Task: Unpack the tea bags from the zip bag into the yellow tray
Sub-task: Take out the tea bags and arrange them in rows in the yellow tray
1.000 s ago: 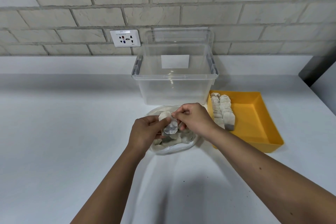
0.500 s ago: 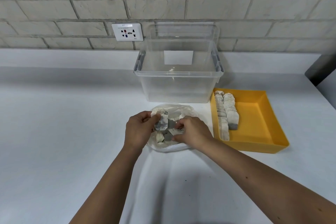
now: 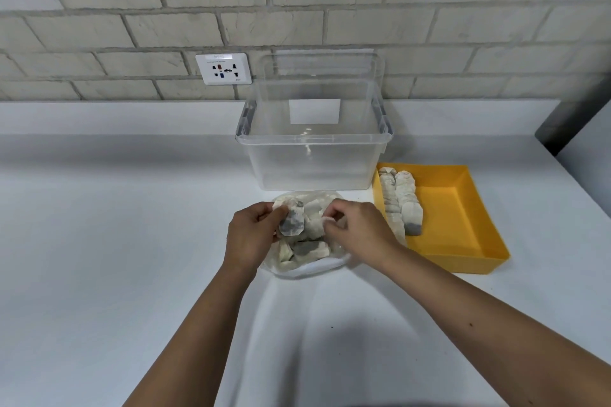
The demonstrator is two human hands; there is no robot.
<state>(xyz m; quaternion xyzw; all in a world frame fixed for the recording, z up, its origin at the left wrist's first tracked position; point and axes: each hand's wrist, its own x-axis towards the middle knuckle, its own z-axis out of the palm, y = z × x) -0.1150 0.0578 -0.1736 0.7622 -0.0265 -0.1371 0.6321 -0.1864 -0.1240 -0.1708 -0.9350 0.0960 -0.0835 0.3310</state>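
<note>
A clear zip bag (image 3: 307, 266) lies on the white counter just in front of me, with several tea bags (image 3: 305, 248) still inside. My left hand (image 3: 249, 235) holds one tea bag (image 3: 292, 220) upright above the bag's left side. My right hand (image 3: 358, 230), fingers curled, pinches a small white piece at the bag's right side; I cannot tell whether it is a tag or the bag's edge. The yellow tray (image 3: 463, 228) stands to the right, with two rows of tea bags (image 3: 400, 205) along its left side.
A clear plastic storage box (image 3: 314, 149) stands right behind the zip bag, its lid leaning on the brick wall. A wall socket (image 3: 223, 69) sits left of it. A dark object (image 3: 568, 122) is at the far right edge of the counter.
My right hand let go of the raised tea bag, dipped to the bag's right side and now pinches something white there. My left hand keeps the tea bag.
</note>
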